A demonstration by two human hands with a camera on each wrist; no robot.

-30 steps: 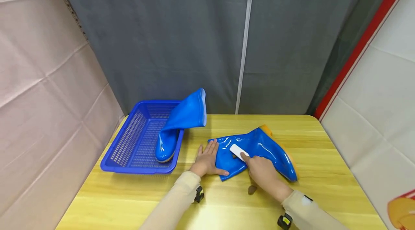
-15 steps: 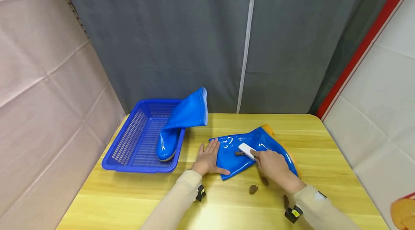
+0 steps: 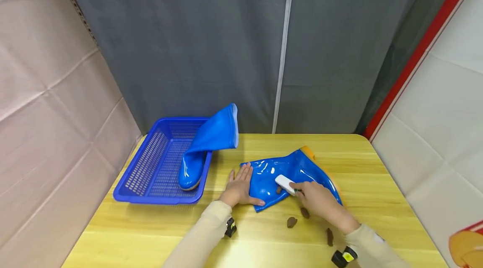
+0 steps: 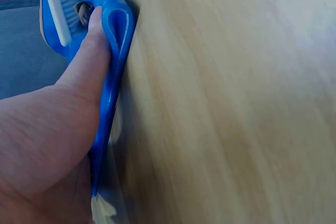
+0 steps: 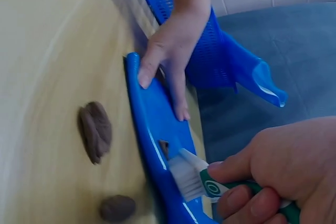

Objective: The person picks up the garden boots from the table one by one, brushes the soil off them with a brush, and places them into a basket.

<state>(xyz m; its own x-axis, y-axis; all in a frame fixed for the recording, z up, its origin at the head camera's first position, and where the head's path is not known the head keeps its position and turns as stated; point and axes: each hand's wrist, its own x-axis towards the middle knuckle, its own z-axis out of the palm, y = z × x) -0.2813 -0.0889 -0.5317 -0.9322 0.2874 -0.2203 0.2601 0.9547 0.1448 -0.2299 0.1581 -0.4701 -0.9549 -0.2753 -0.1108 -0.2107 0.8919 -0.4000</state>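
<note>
A glossy blue rain boot (image 3: 264, 182) with a yellow sole lies on its side on the table. My left hand (image 3: 239, 189), fingers spread and straight, presses on the boot's shaft near its opening. In my right hand (image 3: 318, 203) I grip a scrub brush (image 3: 285, 184) by its green handle, which the right wrist view shows. Its white bristles (image 5: 187, 178) touch the boot's shaft. Beside them a small brown lump (image 3: 279, 190) sticks to the boot. Several brown lumps (image 3: 292, 222) lie on the wood in front of the boot. The right hand covers part of the boot's foot.
A blue plastic basket (image 3: 145, 175) stands on the table's left. A second blue boot (image 3: 216, 131) leans in it, with its shaft sticking out over the basket's right side. A grey curtain (image 3: 207, 50) hangs behind the table (image 3: 260, 243), with pale panels at both sides.
The brush in my right hand has moved right along the boot's shaft, then slightly back. More brown lumps show on the table than before. My left hand stays in place on the boot.
</note>
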